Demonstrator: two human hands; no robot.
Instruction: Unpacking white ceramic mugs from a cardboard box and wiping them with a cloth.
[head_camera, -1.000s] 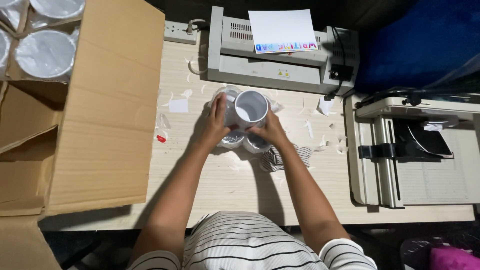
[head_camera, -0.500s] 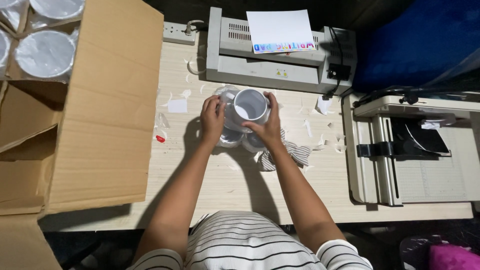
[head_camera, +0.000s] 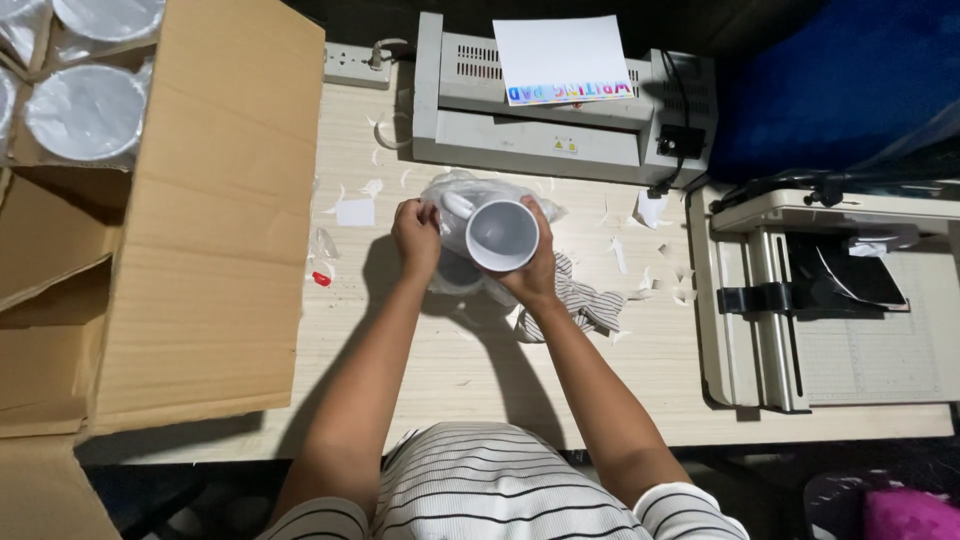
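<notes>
Mug (head_camera: 501, 235) | both hands grip it | pale wood table (head_camera: 450, 370), paper scraps (head_camera: 355, 212)

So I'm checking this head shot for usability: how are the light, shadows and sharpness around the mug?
Head view: light from above is even on the desk; both arms throw a soft dark shadow under the mug; the left hand and right hand look sharp; the plastic wrap glints slightly; frame corners go dark, and the desk edge bows a little.
</notes>
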